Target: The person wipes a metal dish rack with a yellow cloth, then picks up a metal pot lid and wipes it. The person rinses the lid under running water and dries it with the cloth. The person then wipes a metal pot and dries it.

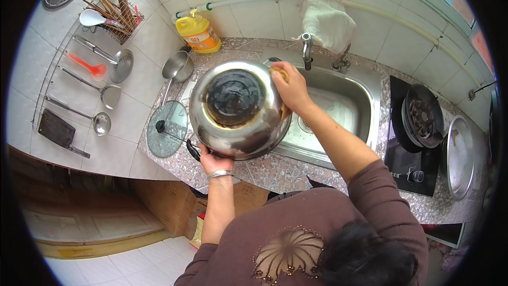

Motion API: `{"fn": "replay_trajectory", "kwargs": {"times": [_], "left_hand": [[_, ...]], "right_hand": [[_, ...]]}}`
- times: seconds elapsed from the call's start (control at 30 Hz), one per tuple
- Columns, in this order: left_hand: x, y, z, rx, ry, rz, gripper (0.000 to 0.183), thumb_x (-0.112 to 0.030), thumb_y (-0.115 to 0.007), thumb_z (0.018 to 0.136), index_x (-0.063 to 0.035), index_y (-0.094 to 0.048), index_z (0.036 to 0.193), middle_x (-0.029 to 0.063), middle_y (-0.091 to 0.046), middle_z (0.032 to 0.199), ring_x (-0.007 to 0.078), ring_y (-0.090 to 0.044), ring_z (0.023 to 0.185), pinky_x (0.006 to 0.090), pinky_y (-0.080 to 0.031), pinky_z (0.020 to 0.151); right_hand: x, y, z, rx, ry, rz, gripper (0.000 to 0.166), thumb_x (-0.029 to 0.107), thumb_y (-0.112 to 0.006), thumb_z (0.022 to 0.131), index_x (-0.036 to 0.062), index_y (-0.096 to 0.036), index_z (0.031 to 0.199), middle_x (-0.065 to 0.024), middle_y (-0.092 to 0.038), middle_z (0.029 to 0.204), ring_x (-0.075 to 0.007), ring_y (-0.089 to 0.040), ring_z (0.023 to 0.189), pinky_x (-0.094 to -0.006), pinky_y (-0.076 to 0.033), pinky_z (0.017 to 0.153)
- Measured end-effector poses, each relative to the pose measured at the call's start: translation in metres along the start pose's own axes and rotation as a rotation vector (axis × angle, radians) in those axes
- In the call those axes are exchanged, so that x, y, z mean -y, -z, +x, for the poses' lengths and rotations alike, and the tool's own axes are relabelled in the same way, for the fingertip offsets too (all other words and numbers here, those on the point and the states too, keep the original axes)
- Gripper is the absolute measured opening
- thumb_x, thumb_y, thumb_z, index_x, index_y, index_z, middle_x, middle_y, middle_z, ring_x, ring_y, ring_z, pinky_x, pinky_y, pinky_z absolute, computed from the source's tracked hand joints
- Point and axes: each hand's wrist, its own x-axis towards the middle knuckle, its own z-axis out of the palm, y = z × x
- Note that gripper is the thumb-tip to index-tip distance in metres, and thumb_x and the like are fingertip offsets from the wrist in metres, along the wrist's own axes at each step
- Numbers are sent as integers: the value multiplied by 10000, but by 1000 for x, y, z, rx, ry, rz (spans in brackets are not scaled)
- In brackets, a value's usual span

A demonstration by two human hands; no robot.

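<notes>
A large stainless-steel pot (250,135) is tilted with its blackened outer bottom facing up, partly over the left edge of the steel sink (357,127). My left hand (216,161) grips its rim beside a black handle (193,150); the fingers are partly hidden beneath the pot. At the pot's upper right side, my right hand (291,87) presses a yellowish scrubbing pad (281,74) against the steel. Below the tap (307,49), the basin shows its drain. A glass lid (170,137) with a black knob lies on the counter left of the pot.
A small saucepan (178,66) and a yellow detergent bottle (198,35) stand behind left. Utensils and a cleaver (56,129) hang on the left wall. A white cloth (329,24) hangs behind the tap. A gas stove (397,163) and metal basin (460,159) are right.
</notes>
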Motion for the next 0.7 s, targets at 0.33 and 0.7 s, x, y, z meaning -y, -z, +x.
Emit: {"fn": "replay_trajectory", "kwargs": {"times": [0.33,0.7], "left_hand": [[19,-21,17,-104,109,-78,453,-333,-323,935,-39,-486,1240,130,-521,1279,295,-495,1170,479,-373,1011],[35,-9,24,-208,131,-108,443,-423,-290,960,-102,-570,1084,93,-591,1139,262,-547,1013,503,-397,919]], "right_hand": [[27,-18,-92,104,661,-269,483,145,-569,816,59,-466,1280,-124,-430,1338,-297,-361,1303,-419,-194,1125],[16,4,-3,-152,364,-84,256,80,-613,779,30,-602,1030,-150,-586,1080,-337,-537,1062,-432,-402,959]]}}
